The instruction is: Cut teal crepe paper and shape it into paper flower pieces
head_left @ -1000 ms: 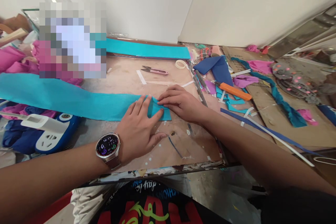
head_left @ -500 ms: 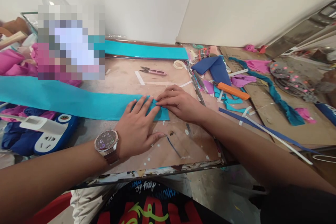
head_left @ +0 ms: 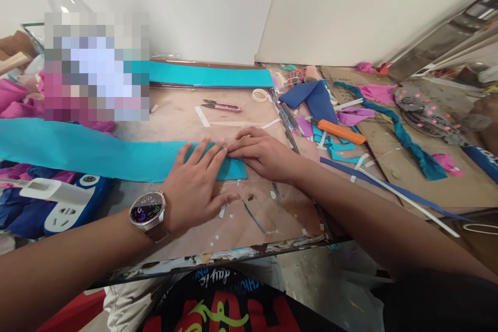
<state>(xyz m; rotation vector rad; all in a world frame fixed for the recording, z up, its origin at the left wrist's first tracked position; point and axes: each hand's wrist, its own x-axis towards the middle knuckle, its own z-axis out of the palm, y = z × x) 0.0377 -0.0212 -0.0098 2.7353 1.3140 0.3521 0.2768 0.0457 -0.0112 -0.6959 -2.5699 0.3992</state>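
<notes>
- Two hands press the near end of a teal fabric strip (head_left: 97, 153) flat on the desk (head_left: 187, 114).
- Left hand (head_left: 194, 187): fingers spread wide, flat on the strip.
- Right hand (head_left: 264, 155): fingers close together, tips pinching the strip's folded corner, touching the left fingertips.
- Beyond the fingers: thread snips (head_left: 221, 106).

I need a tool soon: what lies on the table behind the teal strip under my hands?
Behind the teal strip lie pink snips, a tape ring and another teal strip. Both hands cover the strip's end.
</notes>
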